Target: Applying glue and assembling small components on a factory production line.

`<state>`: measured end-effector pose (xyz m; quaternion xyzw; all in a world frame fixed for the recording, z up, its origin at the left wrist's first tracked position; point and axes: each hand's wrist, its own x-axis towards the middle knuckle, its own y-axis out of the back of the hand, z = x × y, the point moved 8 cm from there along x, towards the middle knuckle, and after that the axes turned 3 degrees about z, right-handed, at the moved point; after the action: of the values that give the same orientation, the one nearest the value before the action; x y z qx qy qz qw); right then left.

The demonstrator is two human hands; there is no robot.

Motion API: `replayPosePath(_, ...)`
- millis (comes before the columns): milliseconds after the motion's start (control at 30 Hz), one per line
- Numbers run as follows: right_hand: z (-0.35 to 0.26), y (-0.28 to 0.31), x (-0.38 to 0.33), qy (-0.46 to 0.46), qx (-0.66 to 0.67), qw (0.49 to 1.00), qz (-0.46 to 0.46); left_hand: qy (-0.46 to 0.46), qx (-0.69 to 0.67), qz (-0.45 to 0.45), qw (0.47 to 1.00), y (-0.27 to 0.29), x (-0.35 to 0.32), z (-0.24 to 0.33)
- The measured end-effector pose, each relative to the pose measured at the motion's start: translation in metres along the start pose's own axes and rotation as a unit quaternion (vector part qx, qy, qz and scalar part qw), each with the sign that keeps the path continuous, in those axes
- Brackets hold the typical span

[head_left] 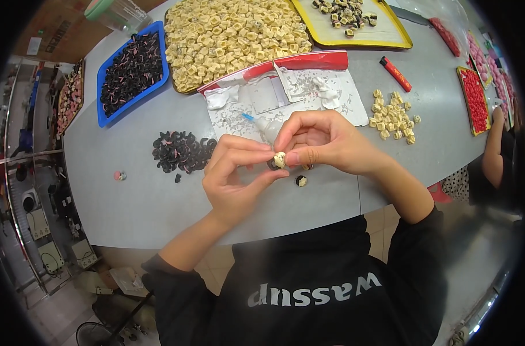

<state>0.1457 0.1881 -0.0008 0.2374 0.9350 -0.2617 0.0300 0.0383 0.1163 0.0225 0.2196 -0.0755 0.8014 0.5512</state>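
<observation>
In front of me, both hands meet at a small cream-and-black moulded piece (280, 161). My left hand (231, 173) pinches its left side between thumb and fingers. The thumb and forefinger of my right hand (337, 144) grip it from the right. A similar cream-and-black piece (301, 181) lies on the table just below my right hand; another is partly hidden under the fingers. Behind the hands, a squeeze bottle (267, 126) with a blue tip rests on a stained white sheet (349, 98). Black curved pieces (180, 151) are heaped at left, small cream pieces (391, 118) at right.
Along the back stand a blue tray (102, 95) of black pieces, a large tray of cream pieces (233, 37) and a yellow tray (389, 39) with cream-and-black pieces. A red stick (396, 75) with a black end lies at right. Another person's arm (494, 147) shows at far right.
</observation>
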Motion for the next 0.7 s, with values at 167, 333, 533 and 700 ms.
replayPosePath(167, 0.000, -0.003, 0.000, 0.007, 0.006, 1.000, -0.014, -0.041, 0.012, -0.039, 0.998, -0.003, -0.001, 0.003)
replayPosePath(333, 0.004, -0.005, -0.001, -0.020, 0.023, 0.999, -0.022, -0.036, 0.001, -0.037, 0.999, -0.005, 0.000, 0.004)
replayPosePath(533, 0.004, -0.009, -0.002, -0.037, 0.053, 0.997, -0.031, -0.052, 0.008, -0.043, 0.998, -0.006, -0.002, 0.006)
replayPosePath(700, 0.005, -0.011, -0.003, -0.041, 0.076, 0.996, -0.026, -0.075, 0.023, -0.042, 0.996, -0.006, -0.003, 0.012)
